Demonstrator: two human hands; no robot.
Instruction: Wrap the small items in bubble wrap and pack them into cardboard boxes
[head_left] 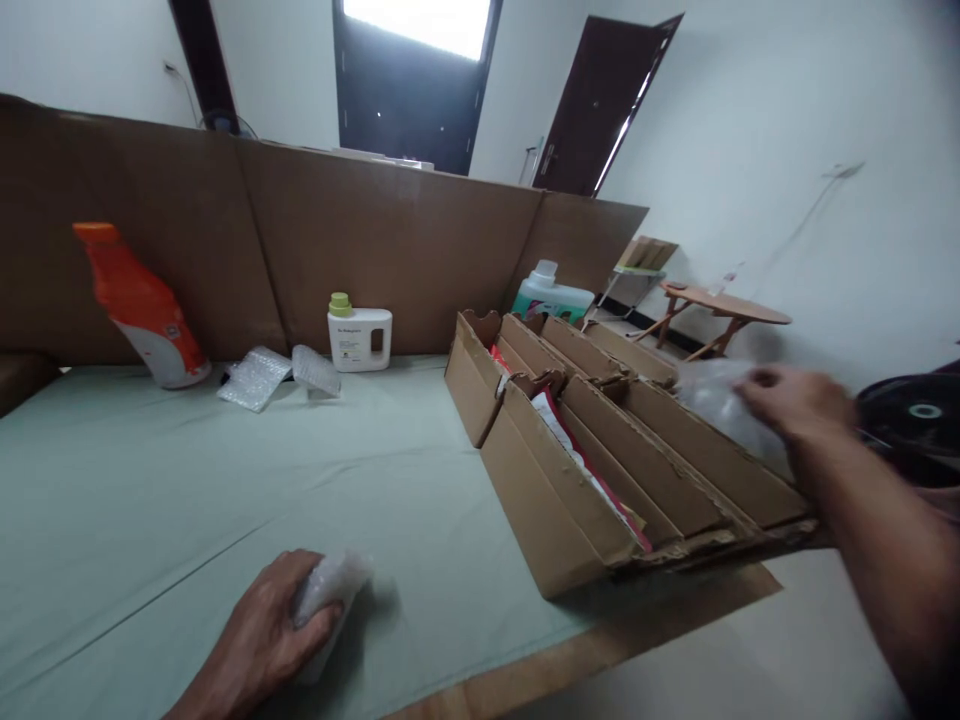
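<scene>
1. While the left hand (274, 630) is curling its fingers around a small translucent wad of bubble wrap (326, 590) and pressing it onto the pale green table cloth (150, 500) near the front edge, the right hand (795, 400) is reaching over the far corner of the long brown corrugated cardboard organiser box (600, 450).
2. The right hand is blurring with motion; its fingers are looking bent around a clear crinkled plastic sheet (720, 400) just above the box's rightmost slot, though I cannot tell how firmly they are gripping it.
3. As a judgement, the plastic is being drawn out of or fed into that slot; doing it well is calling for a slow, straight pull along the divider, since the torn cardboard edges could be snagging the film.
4. Keeping the left hand pinning its wad is sensible, as light wrap is sliding easily on cloth.
5. Red-and-white printed packets (577, 460) are standing in a middle slot, so the right wrist should be staying clear of them.
6. Further back, an orange tilted plastic bottle (139, 305), two flat bubble-wrap pieces (277, 375) and a white jug with a green cap (358, 335) are sitting well apart from both hands.
</scene>
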